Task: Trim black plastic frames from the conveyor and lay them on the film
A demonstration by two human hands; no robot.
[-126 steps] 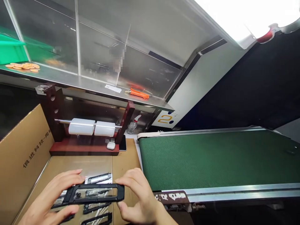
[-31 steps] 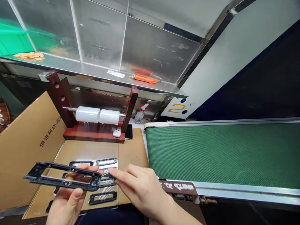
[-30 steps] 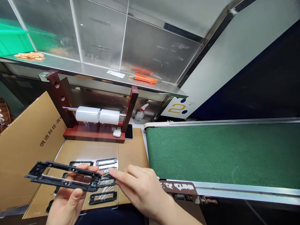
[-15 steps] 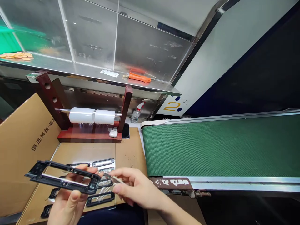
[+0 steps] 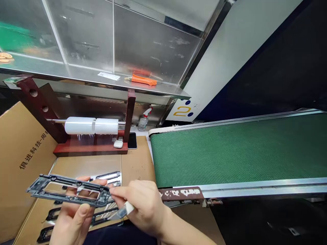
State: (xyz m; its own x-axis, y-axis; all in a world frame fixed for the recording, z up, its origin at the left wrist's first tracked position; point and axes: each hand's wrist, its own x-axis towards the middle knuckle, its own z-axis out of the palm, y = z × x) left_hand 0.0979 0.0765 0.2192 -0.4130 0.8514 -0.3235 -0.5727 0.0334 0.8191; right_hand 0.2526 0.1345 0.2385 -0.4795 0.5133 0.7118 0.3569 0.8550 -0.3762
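Observation:
My left hand [image 5: 73, 214] holds a long black plastic frame [image 5: 68, 190] flat, low at the left, thumb underneath and fingers behind it. My right hand [image 5: 139, 204] is closed on a small tool with a white handle and metal tip [image 5: 123, 211], its fingertips pinched against the frame's right end. Beneath the hands, more black frames [image 5: 102, 216] lie on a clear sheet over cardboard [image 5: 135, 163].
A green conveyor belt [image 5: 230, 149] runs along the right. A red stand with two white rolls [image 5: 90, 126] sits behind the cardboard, with a white earbud case [image 5: 118, 144] and a phone [image 5: 132, 140]. An orange tool [image 5: 141, 80] lies on the steel shelf [image 5: 84, 76]. A cardboard flap [image 5: 22, 160] stands at left.
My right hand has drawn back from flat over the lying frames, closed on the small tool and come up to the held frame's right end. The view shifted right.

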